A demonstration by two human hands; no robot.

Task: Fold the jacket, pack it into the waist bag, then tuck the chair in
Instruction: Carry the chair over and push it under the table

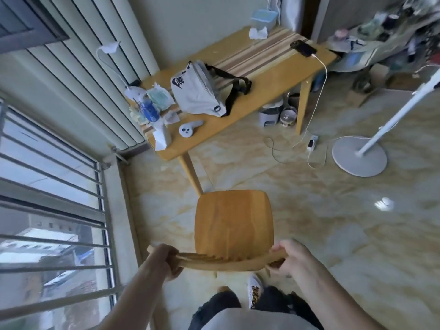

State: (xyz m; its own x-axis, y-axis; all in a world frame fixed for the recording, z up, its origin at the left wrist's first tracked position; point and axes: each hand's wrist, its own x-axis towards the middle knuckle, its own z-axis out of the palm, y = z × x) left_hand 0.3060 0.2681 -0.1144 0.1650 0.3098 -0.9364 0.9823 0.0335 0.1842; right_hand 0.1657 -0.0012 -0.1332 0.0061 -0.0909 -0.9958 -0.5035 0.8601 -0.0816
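A wooden chair (232,222) stands on the tiled floor, a short way out from the near corner of the wooden table (269,79). My left hand (164,258) grips the left end of its curved backrest. My right hand (290,257) grips the right end. A bulging white waist bag (197,91) with a black strap lies on the table. No jacket is visible.
Window bars and blinds run along the left. The table's left end holds a desk lamp (133,91), bottles and tissues; a phone (302,47) charges at its far right. A fan base (358,156) and cables lie on the floor at right. Containers sit under the table.
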